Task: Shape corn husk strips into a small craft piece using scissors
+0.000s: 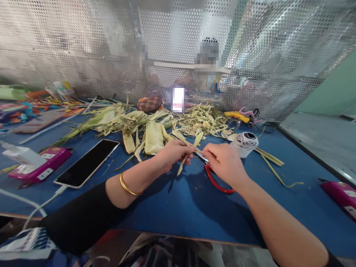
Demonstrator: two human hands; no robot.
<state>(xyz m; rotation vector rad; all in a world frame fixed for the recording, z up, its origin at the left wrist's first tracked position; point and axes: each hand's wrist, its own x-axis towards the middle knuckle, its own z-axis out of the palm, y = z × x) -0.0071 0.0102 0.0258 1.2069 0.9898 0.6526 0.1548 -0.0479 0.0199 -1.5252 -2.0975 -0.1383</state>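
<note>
Fingers closed on pale husk strips [182,165], a worker at a blue table [167,207] holds the bundle low over the tabletop, just in front of a heap of husks [154,137]. The left hand [176,152] pinches the crossing pieces and is nearer their bulk; the right hand [222,159], just beside it, pinches a thin end. That end runs roughly sideways between the two grips, while one loose tail hangs toward the worker and another points away. Red-handled scissors [217,184] lie beneath the right hand, near a white spool of cord [245,142].
</note>
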